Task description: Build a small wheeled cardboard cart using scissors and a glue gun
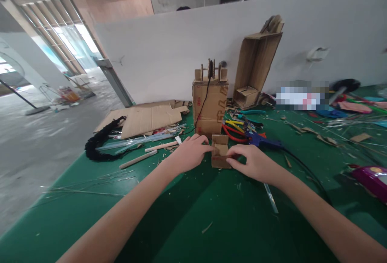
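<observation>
Head view: your two hands on a little cardboard box [220, 150]
Your left hand [189, 153] and right hand [254, 162] pinch its sides, fingers closed on it; it sits on the green table [193, 214], well in from the left edge, near the tall cardboard box [210, 105]

Daylight pours in from the windows [69, 41] at upper left, blown out to white. The counter [211, 214] is evenly lit, with soft arm shadows on it. Straight edges bow toward the corners. A pixelated patch [302, 95] hides detail at right.
</observation>
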The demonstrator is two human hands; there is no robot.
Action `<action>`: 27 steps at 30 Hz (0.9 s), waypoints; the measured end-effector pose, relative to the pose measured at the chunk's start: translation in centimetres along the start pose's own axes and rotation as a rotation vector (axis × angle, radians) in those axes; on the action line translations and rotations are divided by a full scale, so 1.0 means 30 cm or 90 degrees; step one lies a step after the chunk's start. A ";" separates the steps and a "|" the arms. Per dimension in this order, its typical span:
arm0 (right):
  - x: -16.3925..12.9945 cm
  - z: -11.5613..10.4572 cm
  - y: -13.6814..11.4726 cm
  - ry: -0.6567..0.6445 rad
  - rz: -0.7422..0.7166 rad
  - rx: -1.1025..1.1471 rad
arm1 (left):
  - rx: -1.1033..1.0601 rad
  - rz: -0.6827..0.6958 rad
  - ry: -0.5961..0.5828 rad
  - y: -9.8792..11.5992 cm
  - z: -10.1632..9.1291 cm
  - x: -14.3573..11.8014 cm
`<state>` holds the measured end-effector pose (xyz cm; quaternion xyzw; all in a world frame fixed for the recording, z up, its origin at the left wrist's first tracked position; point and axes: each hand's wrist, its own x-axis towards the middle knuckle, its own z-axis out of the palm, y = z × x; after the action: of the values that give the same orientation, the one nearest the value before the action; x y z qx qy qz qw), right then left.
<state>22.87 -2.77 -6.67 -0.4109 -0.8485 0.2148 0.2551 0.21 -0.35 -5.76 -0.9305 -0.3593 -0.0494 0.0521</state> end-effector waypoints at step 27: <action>0.006 -0.016 -0.006 -0.082 -0.020 -0.128 | -0.120 -0.021 -0.014 0.006 -0.035 0.008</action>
<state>22.96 -2.67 -6.14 -0.4065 -0.8868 0.1505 0.1605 0.44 -0.46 -4.70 -0.9256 -0.3692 -0.0733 -0.0407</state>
